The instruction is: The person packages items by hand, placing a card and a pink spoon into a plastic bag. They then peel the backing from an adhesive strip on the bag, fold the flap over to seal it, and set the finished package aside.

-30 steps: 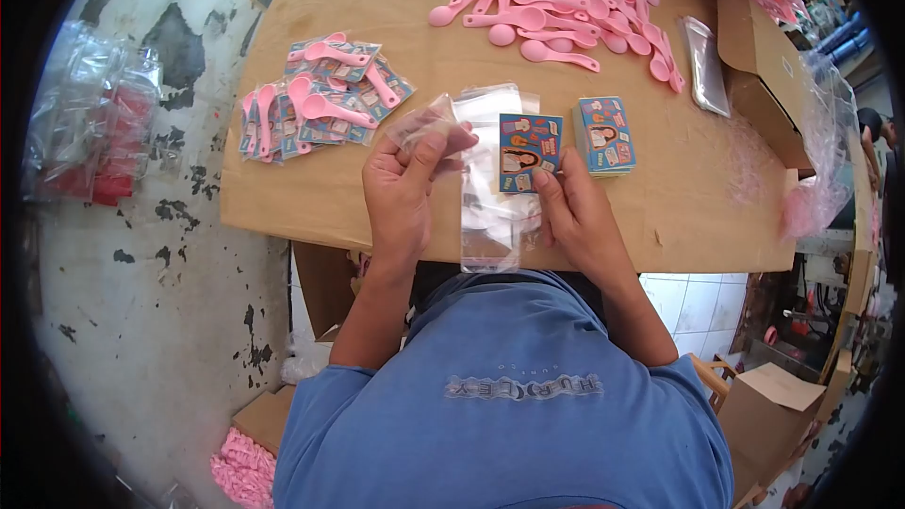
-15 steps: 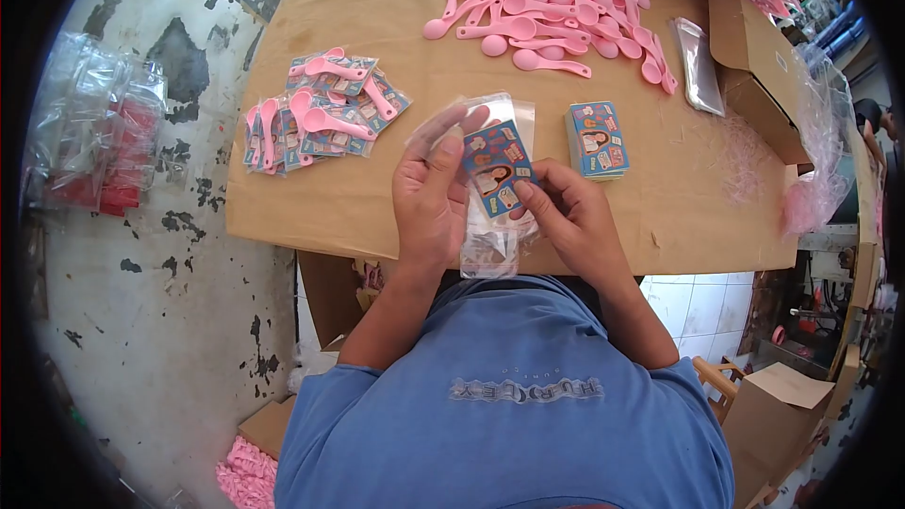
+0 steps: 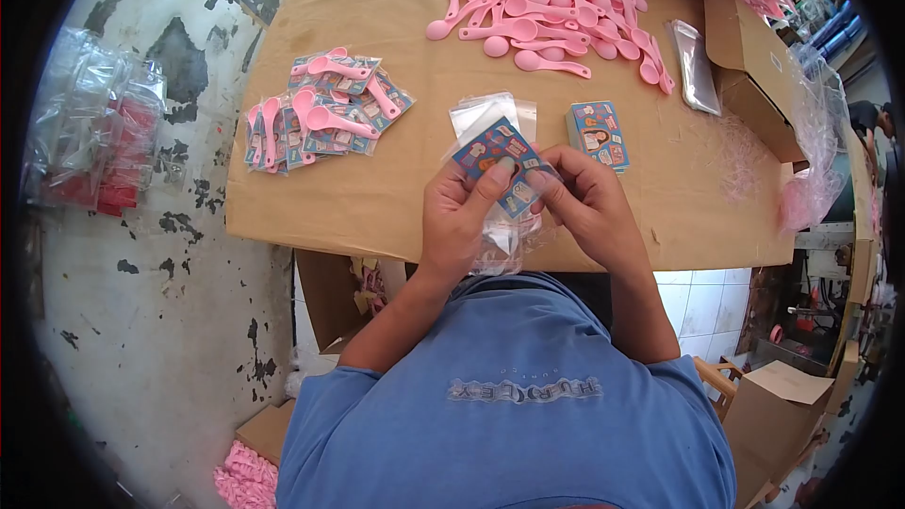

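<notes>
A blue printed card [image 3: 485, 143] is held tilted between my two hands, over the near part of the table. My left hand [image 3: 454, 219] grips its left side, thumb pressed on the printed face. At the card's right edge, my right hand [image 3: 596, 205] pinches with thumb and fingers. Clear plastic shows around the card's edges. Beneath lie several clear plastic bags [image 3: 520, 113], partly hidden by the card and hands. Close beyond my right hand stands a stack of the same cards [image 3: 598, 124].
Bagged cards with pink spoons [image 3: 330, 118] lie in a pile at the left. A large heap of loose pink spoons [image 3: 547, 14] covers the back. A clear plastic packet [image 3: 696, 66] and an open cardboard box [image 3: 754, 66] are at the right.
My left hand has come down and right, from spread fingers in clear plastic to a grip on the card. My right hand has shifted slightly right.
</notes>
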Demonstrator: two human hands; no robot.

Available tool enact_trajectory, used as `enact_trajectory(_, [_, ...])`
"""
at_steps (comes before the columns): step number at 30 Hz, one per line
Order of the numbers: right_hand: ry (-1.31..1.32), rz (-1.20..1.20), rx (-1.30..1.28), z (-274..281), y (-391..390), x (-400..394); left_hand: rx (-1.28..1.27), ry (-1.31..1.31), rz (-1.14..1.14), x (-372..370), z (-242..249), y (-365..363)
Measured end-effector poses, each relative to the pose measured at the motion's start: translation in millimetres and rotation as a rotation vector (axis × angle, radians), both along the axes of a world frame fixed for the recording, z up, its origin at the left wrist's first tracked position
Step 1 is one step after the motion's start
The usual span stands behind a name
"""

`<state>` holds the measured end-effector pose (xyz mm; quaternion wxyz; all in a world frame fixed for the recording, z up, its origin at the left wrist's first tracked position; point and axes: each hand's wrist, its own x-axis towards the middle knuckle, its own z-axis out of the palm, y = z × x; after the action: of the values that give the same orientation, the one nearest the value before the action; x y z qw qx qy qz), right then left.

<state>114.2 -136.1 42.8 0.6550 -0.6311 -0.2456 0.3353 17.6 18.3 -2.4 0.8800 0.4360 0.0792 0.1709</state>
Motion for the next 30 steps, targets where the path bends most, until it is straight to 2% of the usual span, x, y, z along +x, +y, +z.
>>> enact_trajectory(5, [0.047, -0.069, 0.03, -12, -1, -5, 0.02, -0.039, 0.093, 4, 10, -11])
enact_trajectory(11, [0.077, -0.152, 0.125, -17, 0, -10, -0.014, 0.058, -0.077, 6, 9, -14])
enact_trajectory(14, [0.058, -0.154, 0.119, -14, -3, -9, 0.095, 0.006, -0.072, 8, 13, -12])
enact_trajectory(17, [0.066, -0.107, 0.105, -16, -6, -9, -0.113, -0.028, -0.028, 11, 22, -6])
enact_trajectory(21, [0.083, -0.131, 0.155, -5, 3, -19, -0.037, -0.014, -0.06, 11, 26, 1])
enact_trajectory(24, [0.106, -0.179, 0.228, -19, 7, -22, -0.033, -0.052, -0.056, 13, 23, 1])
enact_trajectory(30, [0.128, -0.191, 0.163, -19, 15, -32, -0.185, -0.282, -0.006, 13, 30, 9])
